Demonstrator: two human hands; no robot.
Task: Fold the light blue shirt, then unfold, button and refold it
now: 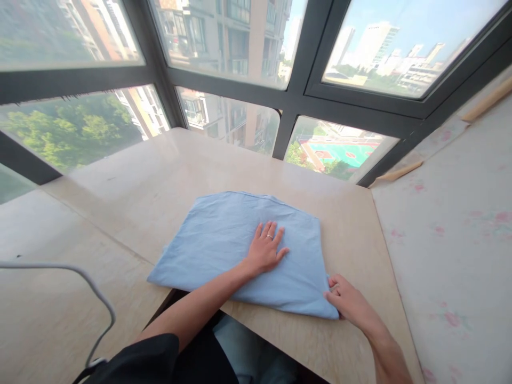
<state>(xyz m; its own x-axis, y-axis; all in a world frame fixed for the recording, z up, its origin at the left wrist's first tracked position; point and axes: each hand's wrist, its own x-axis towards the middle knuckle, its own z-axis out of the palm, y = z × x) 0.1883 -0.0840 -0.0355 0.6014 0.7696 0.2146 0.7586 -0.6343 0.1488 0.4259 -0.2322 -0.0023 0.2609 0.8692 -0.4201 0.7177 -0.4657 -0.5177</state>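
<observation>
A light blue folded cloth (pixel 224 229), perhaps a garment, lies flat on the pale windowsill top (pixel 344 213). Its near edge reaches the front rim of the surface. My left hand (pixel 267 248) rests palm down on the middle of the cloth, fingers spread, with a ring on one finger. At the near right corner, my right hand (pixel 346 298) pinches the cloth's edge between thumb and curled fingers. The cloth shows slight wrinkles around the left hand. Its underside and inner layers are hidden.
Dark window frames (pixel 232 85) with glass border the surface at the back. A flowered wall (pixel 448 240) closes off the right side. At the lower left, a grey cable (pixel 100 298) curves over the surface. A seam (pixel 100 229) runs across the left part.
</observation>
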